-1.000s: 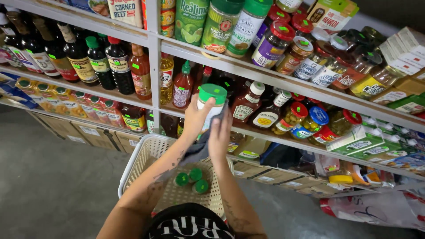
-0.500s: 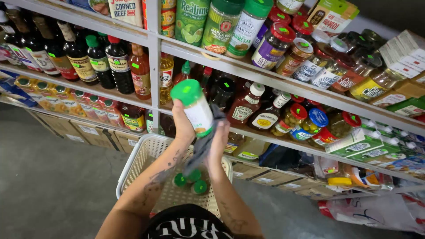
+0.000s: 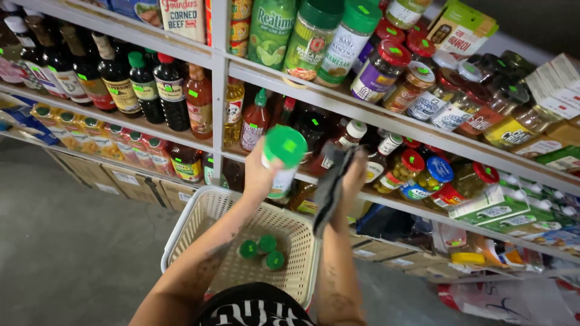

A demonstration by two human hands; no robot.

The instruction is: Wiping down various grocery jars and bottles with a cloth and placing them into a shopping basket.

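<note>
At the far left of the frame, dark sauce bottles stand on the upper shelf, with a row of small yellow-lidded jars below them. Lower, left of centre, the cream plastic basket sits in front of you with three small green-capped jars lying in it. Your left hand is closed around a white jar with a green lid, held up at the centre of the frame, just in front of the middle shelf. Just right of it, your right hand grips a dark grey cloth, which hangs down from the fingers beside the jar but apart from it. Further right, red-lidded and blue-lidded jars crowd the shelf.
</note>
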